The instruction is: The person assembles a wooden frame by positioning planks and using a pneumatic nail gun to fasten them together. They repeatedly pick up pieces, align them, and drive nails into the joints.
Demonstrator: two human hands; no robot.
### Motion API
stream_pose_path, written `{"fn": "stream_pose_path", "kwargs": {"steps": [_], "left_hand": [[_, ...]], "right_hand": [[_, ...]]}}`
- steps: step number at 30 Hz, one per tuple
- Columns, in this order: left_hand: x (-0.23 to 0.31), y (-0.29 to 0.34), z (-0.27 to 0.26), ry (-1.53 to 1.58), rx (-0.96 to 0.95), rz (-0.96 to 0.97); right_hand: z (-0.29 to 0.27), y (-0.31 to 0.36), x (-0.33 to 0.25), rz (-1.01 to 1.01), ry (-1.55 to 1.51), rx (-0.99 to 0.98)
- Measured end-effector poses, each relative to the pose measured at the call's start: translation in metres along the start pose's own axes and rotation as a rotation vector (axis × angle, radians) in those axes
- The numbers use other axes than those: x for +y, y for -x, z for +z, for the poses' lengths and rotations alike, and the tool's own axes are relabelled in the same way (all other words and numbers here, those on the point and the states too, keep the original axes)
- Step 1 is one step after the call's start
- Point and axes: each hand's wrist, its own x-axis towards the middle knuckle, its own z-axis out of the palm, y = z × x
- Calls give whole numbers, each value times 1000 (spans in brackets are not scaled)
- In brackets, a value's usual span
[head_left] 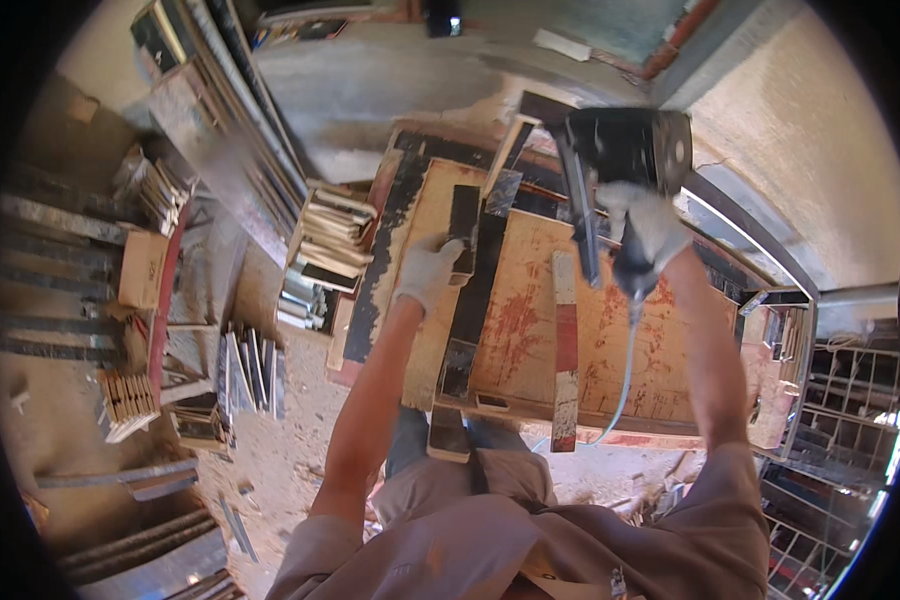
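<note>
My left hand, in a pale work glove, is closed around a short dark wooden strip. This strip lies along a longer dark wooden strip that runs toward my body over the workbench. My right hand, also gloved, grips a black nail gun raised over the bench's right half. A pale blue air hose hangs from the tool and curves down to the bench's near edge. Beyond the strips, another wooden piece stands tilted. My right fingers are partly hidden by the tool.
A wooden strip with a red band lies across the bench and overhangs its near edge. Stacked wood pieces sit left of it, with more bundles lower down. Long boards lean at the back left. A wire rack stands right.
</note>
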Motion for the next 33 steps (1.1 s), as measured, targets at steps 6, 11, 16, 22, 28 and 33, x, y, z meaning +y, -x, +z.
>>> {"fn": "stream_pose_path", "kwargs": {"steps": [6, 11, 16, 22, 28, 33], "left_hand": [[68, -65, 87, 52, -133, -17], [78, -58, 105, -102, -108, 77], [81, -86, 101, -392, -36, 164], [99, -95, 119, -284, 100, 182], [105, -86, 125, -173, 171, 215], [137, -76, 136, -801, 267, 323]], "right_hand": [[-43, 39, 121, 251, -711, -127], [-37, 29, 178, 270, -889, -159], [-16, -12, 200, 225, -924, -168], [-7, -54, 200, 123, -1143, -327], [3, -91, 194, -101, -1273, -563], [19, -95, 197, -202, -1380, -557]]}}
